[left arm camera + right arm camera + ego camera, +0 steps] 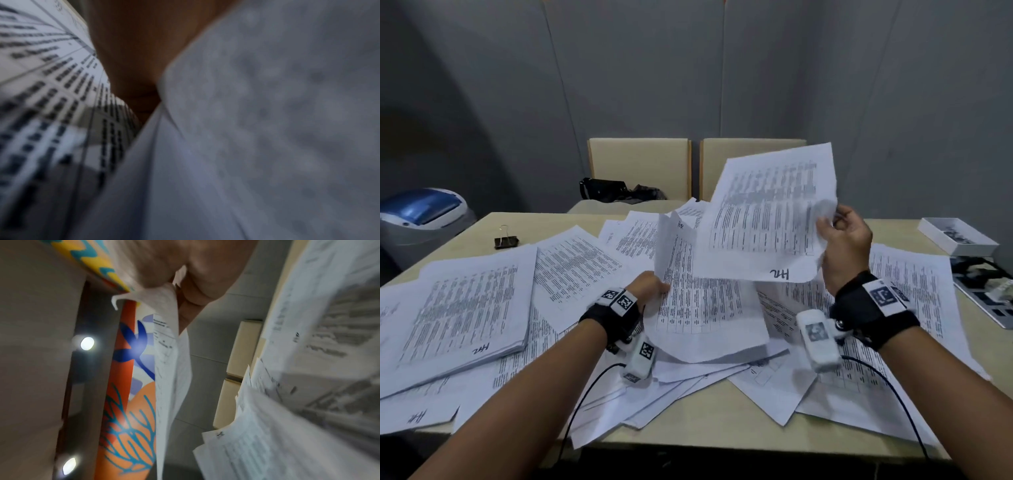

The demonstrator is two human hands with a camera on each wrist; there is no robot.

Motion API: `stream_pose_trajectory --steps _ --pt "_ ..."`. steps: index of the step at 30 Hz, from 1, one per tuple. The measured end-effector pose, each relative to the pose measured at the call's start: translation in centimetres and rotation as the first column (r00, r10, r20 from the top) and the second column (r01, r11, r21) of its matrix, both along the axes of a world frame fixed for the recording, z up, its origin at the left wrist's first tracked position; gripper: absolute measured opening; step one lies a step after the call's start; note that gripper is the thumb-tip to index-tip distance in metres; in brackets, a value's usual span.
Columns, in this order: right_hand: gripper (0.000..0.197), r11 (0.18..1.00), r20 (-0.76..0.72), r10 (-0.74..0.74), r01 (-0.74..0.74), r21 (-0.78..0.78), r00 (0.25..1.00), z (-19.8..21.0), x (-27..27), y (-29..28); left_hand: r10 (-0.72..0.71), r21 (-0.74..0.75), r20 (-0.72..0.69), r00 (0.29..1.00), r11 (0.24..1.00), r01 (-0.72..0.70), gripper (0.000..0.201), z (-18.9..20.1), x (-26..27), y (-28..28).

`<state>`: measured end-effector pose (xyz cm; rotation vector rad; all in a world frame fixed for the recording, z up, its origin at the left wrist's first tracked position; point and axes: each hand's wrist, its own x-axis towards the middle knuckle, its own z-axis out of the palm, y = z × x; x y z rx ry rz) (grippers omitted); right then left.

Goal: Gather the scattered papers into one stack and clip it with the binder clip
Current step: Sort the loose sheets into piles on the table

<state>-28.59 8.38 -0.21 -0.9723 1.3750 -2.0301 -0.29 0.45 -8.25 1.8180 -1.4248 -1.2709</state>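
Printed sheets lie scattered over the beige table (pixel 722 407). My right hand (pixel 840 236) pinches the right edge of one raised sheet (pixel 767 219) and holds it in the air; the right wrist view shows the fingers (pixel 197 293) curled on that sheet (pixel 170 363). My left hand (pixel 650 286) grips the left edge of a small bundle of papers (pixel 709 308) at the table's middle, and its fingers are hidden behind the paper. A thicker stack (pixel 465 305) lies at the left. The black binder clip (pixel 506 240) sits alone at the far left of the table.
A white box (pixel 957 236) and a flat dark device (pixel 986 291) sit at the table's right edge. Two beige chairs (pixel 640 164) stand behind the table, one with a black bag (pixel 602 188). A blue-lidded bin (pixel 421 212) stands at the left.
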Motion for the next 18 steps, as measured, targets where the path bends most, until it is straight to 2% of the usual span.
stream_pose_trajectory --steps 3,4,6,9,10,12,13,15,16,17,18 --pt "0.02 0.995 0.228 0.1 -0.103 0.003 0.969 -0.5 -0.3 0.1 0.019 0.015 -0.005 1.0 1.0 -0.019 0.016 0.4 -0.2 0.4" --pt "0.017 0.993 0.222 0.106 -0.116 0.034 0.969 -0.9 -0.3 0.1 -0.002 0.008 -0.002 1.0 1.0 0.002 0.016 0.5 -0.1 0.4" --pt "0.015 0.981 0.038 0.081 -0.086 0.172 0.996 -2.3 0.0 0.1 -0.042 -0.026 -0.006 0.999 0.999 0.042 0.015 0.6 0.0 0.3" --pt "0.03 0.888 -0.225 0.211 -0.09 0.451 0.951 -4.9 0.6 0.7 -0.013 -0.089 -0.156 0.988 0.996 -0.001 0.016 0.8 0.1 0.1" --pt "0.034 0.838 -0.26 0.272 -0.096 0.536 0.927 -5.7 0.8 1.0 -0.013 -0.071 -0.259 0.966 0.997 -0.006 0.021 1.0 0.1 0.3" --pt "0.04 0.734 -0.263 0.408 -0.143 0.664 0.874 -6.7 1.7 1.7 -0.05 0.015 -0.449 0.892 0.998 0.064 0.045 1.2 0.2 0.3" --pt "0.045 0.68 -0.277 0.483 -0.156 0.717 0.831 -7.2 2.1 1.9 -0.073 0.051 -0.443 0.894 0.993 0.107 0.06 1.3 0.2 0.3" --pt "0.056 0.588 -0.356 0.626 -0.121 0.8 0.694 -7.9 2.7 2.0 -0.144 0.066 -0.266 0.953 0.984 0.167 0.077 0.0 0.3 -0.7" --pt "0.057 0.568 -0.389 0.668 -0.096 0.817 0.634 -8.1 2.6 1.9 -0.185 0.042 -0.153 0.971 0.98 0.193 0.074 -0.3 0.1 -0.9" --pt "0.055 0.568 -0.41 0.678 -0.08 0.819 0.611 -8.2 2.2 1.6 -0.218 0.01 -0.057 0.974 0.976 0.219 0.064 -0.1 -0.2 -0.5" --pt "0.05 0.588 -0.43 0.657 -0.064 0.806 0.62 -8.2 1.6 1.4 -0.223 -0.032 0.011 0.975 0.974 0.223 0.052 0.0 -0.3 -0.4"
